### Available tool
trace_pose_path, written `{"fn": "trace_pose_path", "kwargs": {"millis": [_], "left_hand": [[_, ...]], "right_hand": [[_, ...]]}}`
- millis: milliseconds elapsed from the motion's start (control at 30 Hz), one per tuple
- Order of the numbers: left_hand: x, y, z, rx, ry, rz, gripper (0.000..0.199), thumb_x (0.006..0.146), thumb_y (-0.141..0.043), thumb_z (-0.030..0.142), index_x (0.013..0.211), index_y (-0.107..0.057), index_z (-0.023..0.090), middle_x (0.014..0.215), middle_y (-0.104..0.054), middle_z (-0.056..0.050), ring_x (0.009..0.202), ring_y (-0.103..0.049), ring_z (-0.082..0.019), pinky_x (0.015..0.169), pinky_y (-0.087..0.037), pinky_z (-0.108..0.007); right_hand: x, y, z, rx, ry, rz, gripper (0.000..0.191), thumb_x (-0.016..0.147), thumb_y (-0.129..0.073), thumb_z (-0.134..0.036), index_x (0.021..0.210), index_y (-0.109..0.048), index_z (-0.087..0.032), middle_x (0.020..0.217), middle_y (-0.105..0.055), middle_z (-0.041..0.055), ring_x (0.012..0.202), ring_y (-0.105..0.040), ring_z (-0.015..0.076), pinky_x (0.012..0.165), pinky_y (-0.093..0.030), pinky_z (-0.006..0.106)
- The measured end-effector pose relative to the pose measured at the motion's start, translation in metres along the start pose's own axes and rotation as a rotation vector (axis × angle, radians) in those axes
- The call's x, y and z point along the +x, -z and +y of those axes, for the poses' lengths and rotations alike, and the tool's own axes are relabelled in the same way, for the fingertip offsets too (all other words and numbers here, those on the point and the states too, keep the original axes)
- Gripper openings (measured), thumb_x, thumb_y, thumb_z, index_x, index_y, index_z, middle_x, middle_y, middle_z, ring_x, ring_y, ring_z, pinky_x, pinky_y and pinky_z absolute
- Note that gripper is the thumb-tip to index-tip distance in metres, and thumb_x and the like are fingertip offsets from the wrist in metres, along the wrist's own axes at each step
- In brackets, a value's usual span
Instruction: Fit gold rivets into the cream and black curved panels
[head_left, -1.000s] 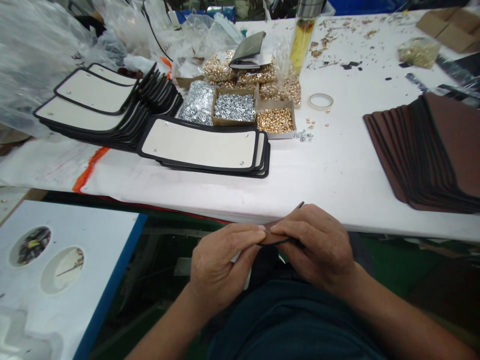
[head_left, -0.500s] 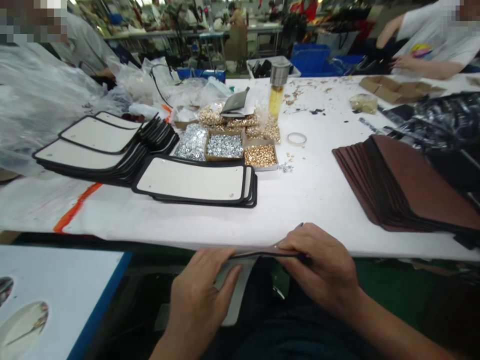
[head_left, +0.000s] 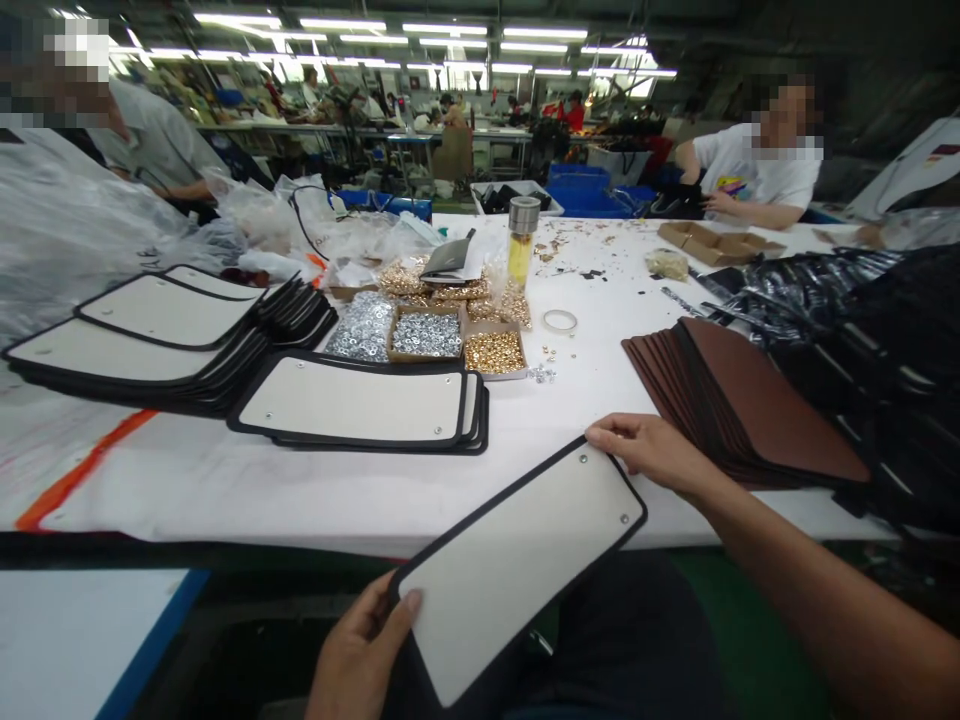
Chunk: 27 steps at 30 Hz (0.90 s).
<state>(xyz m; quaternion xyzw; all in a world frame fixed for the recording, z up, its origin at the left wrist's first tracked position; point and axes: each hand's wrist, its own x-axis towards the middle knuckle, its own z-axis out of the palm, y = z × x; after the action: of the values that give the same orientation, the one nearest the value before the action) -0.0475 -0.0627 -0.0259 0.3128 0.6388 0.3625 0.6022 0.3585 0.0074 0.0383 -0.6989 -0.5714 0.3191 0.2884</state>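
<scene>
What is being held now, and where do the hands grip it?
A white panel with black edging: the left hand holds its left corner, the right hand its far corner at the other end.

Left hand [head_left: 364,640] and right hand [head_left: 651,455] holding opposite ends of a black-edged white panel [head_left: 517,555], similar panels [head_left: 352,402] piled on a table [head_left: 300,500], boxes [head_left: 501,375] of metal bits [head_left: 493,352], brown sheets [head_left: 765,400] stacked at right

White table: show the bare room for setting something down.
Bare on the white table: the front strip, between the middle panels and the near edge; the patch between loose silver bits, brown stack and right hand. Crowded: the left, by stacked panels and plastic; centre, by silver box and gold box.
</scene>
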Motion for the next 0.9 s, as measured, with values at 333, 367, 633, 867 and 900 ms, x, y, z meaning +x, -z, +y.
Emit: {"fn": "trace_pose_path", "kwargs": {"millis": [333,367,633,867,900], "left_hand": [[-0.001,-0.013,0.002,-0.203,0.105,0.056,0.072,0.061,-0.095,0.059,0.117,-0.076,0.017,0.1,-0.083,-0.009,0.09,-0.079,-0.033,0.071,-0.064,-0.036],[-0.002,-0.013,-0.001,-0.189,0.101,0.036,0.071,0.063,-0.094,0.058,0.118,-0.076,0.018,0.102,-0.083,-0.01,0.091,-0.078,-0.033,0.072,-0.064,-0.037],[-0.017,-0.017,-0.009,0.041,-0.068,-0.012,0.056,0.075,-0.084,0.06,0.111,-0.078,0.017,0.103,-0.082,-0.008,0.096,-0.075,-0.03,0.081,-0.059,-0.034],[-0.025,-0.007,-0.005,0.368,-0.302,-0.043,0.038,0.086,-0.073,0.054,0.105,-0.08,0.021,0.101,-0.081,-0.005,0.095,-0.074,-0.028,0.082,-0.057,-0.034],[-0.025,-0.006,-0.004,0.397,-0.333,-0.058,0.035,0.087,-0.072,0.051,0.105,-0.08,0.022,0.101,-0.081,-0.005,0.094,-0.075,-0.028,0.082,-0.057,-0.033]], "right_hand": [[0.142,-0.02,0.017,-0.279,0.073,0.213,0.03,0.103,-0.066,-0.039,0.124,-0.067,-0.018,0.127,-0.069,0.0091,0.108,-0.07,0.0223,0.094,-0.061,0.044],[0.145,-0.022,0.019,-0.306,0.072,0.217,0.031,0.103,-0.066,-0.039,0.126,-0.067,-0.018,0.128,-0.068,0.0094,0.109,-0.069,0.0228,0.095,-0.061,0.044],[0.142,-0.025,0.022,-0.418,0.056,0.262,0.023,0.094,-0.072,-0.039,0.109,-0.077,-0.022,0.116,-0.074,0.0066,0.107,-0.068,0.0256,0.098,-0.054,0.044],[0.136,-0.024,0.021,-0.33,0.083,0.354,0.019,0.083,-0.071,-0.041,0.088,-0.082,-0.026,0.096,-0.08,0.0033,0.089,-0.07,0.0239,0.081,-0.051,0.035],[0.134,-0.022,0.022,-0.302,0.08,0.363,0.02,0.083,-0.071,-0.041,0.088,-0.081,-0.025,0.089,-0.08,0.0031,0.083,-0.069,0.0229,0.078,-0.051,0.034]]}}
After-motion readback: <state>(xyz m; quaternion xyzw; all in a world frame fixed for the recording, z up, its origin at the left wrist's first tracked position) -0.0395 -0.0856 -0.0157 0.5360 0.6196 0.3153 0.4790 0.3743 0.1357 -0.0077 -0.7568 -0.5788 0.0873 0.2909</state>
